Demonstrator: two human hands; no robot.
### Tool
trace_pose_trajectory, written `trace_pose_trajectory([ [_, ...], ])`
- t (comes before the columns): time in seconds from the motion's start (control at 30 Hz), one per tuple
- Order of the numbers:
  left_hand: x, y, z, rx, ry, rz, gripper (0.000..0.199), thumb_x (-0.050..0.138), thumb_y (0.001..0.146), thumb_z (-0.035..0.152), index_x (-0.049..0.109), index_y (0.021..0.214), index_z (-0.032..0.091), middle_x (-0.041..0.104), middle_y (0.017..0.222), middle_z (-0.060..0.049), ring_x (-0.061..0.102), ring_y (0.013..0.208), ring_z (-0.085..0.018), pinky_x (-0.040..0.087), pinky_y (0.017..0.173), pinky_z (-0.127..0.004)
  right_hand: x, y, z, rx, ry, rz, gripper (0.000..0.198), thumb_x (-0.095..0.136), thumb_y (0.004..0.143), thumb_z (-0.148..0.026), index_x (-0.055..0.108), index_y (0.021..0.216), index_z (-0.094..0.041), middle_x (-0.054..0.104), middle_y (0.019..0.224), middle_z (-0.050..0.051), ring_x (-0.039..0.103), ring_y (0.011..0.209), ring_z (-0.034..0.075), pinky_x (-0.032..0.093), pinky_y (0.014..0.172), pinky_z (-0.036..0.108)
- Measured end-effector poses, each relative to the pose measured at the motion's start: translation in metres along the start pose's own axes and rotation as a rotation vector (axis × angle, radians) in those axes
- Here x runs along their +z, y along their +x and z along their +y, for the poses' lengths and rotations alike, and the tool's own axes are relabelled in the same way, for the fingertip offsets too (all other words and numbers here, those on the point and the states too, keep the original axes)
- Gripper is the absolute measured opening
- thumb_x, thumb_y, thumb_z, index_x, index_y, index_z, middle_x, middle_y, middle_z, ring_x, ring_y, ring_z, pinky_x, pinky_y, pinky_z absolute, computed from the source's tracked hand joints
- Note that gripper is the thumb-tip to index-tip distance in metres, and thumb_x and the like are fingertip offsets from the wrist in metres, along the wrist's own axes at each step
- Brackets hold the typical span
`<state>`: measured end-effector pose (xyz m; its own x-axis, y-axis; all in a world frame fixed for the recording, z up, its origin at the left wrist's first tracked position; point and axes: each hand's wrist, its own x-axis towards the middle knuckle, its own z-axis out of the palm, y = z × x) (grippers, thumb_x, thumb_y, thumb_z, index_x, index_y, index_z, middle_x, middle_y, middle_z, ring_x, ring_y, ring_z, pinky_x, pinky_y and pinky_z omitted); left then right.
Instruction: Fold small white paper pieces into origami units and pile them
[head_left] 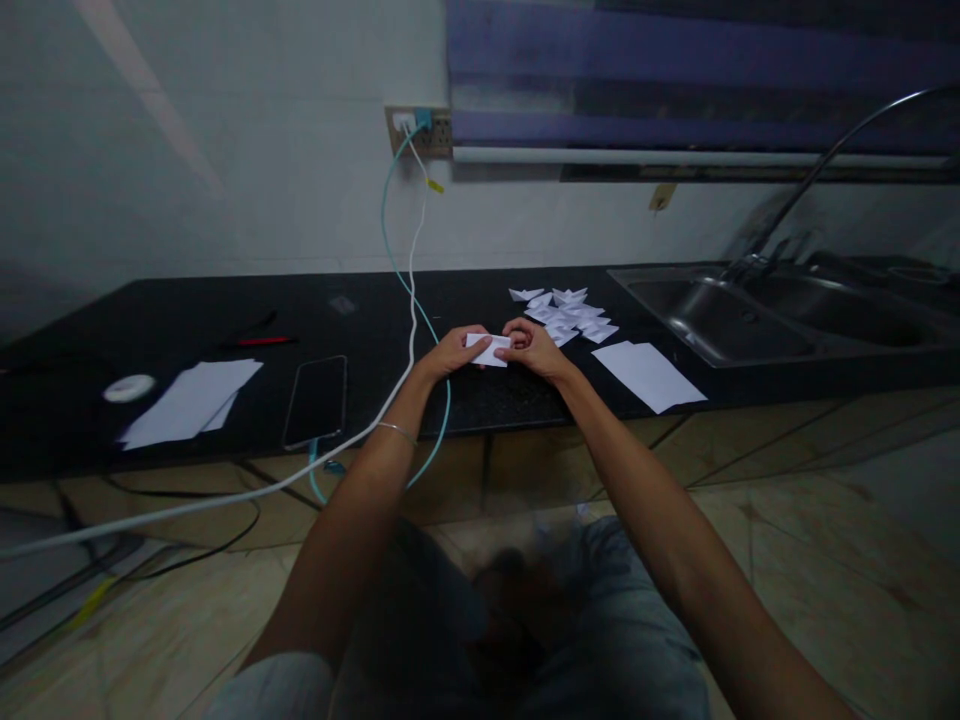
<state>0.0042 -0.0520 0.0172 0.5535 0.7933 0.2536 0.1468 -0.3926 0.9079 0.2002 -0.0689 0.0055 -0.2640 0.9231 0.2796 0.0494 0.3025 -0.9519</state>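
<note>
A small folded piece of white paper (486,350) is held up between my two hands, just above the front of the dark counter. My left hand (454,352) pinches its left end, thumb on the near face. At the right end, my right hand (531,350) grips the paper between thumb and curled fingers. The fingers behind the paper are partly hidden. Just beyond my right hand lies a cluster of several folded paper boats (568,314).
White sheets (651,376) lie right of my hands, by the steel sink (701,320). To the left are more sheets (196,398), a phone (316,400), a white round object (129,388) and a red item (262,341). A white cable (412,300) and a teal cable (386,215) hang across the counter.
</note>
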Motion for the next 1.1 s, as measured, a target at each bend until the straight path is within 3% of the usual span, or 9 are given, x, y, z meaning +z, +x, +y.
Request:
trace_pose_trajectory([
  [0.13,0.000,-0.001,0.000,-0.014,-0.008,-0.010,0.037,0.059,0.081,0.048,0.058,0.084,0.011,0.057,0.070,-0.001,0.054,0.063,-0.010,0.046,0.053,-0.019,0.001,0.000,-0.001,0.002,-0.082,-0.016,0.034,0.073,0.066,-0.045,0.065,0.083,-0.017,0.064,0.071,0.000,0.056,0.064,0.013,0.042,0.059,0.024],
  [0.27,0.000,-0.001,0.000,0.010,0.006,-0.054,0.038,0.058,0.081,0.048,0.060,0.087,0.011,0.058,0.075,-0.003,0.056,0.070,-0.012,0.048,0.058,-0.021,0.000,-0.001,-0.003,-0.071,-0.188,-0.045,0.035,0.064,0.074,-0.049,0.071,0.078,-0.016,0.065,0.071,0.002,0.055,0.066,0.014,0.040,0.060,0.024],
  [0.53,0.001,-0.001,0.001,0.013,0.036,-0.050,0.037,0.052,0.084,0.048,0.058,0.079,0.012,0.058,0.070,-0.001,0.055,0.065,-0.012,0.046,0.057,-0.021,-0.005,0.001,0.007,-0.061,-0.234,-0.008,0.038,0.065,0.073,-0.051,0.074,0.080,-0.015,0.067,0.068,0.003,0.056,0.062,0.016,0.041,0.056,0.025],
  [0.77,0.002,0.001,0.005,-0.089,-0.016,0.016,0.036,0.053,0.084,0.047,0.054,0.073,0.012,0.059,0.066,-0.002,0.054,0.060,-0.011,0.043,0.053,-0.020,-0.006,0.002,0.010,-0.036,-0.206,0.022,0.039,0.066,0.071,-0.051,0.075,0.081,-0.014,0.068,0.069,0.003,0.056,0.060,0.015,0.040,0.053,0.024],
  [1.1,0.000,0.002,-0.005,-0.008,-0.005,0.030,0.037,0.055,0.082,0.047,0.059,0.074,0.012,0.060,0.066,-0.001,0.055,0.061,-0.011,0.042,0.055,-0.020,-0.004,0.003,0.009,-0.059,-0.185,0.050,0.034,0.067,0.072,-0.047,0.075,0.082,-0.015,0.070,0.075,0.004,0.058,0.067,0.017,0.042,0.057,0.025],
])
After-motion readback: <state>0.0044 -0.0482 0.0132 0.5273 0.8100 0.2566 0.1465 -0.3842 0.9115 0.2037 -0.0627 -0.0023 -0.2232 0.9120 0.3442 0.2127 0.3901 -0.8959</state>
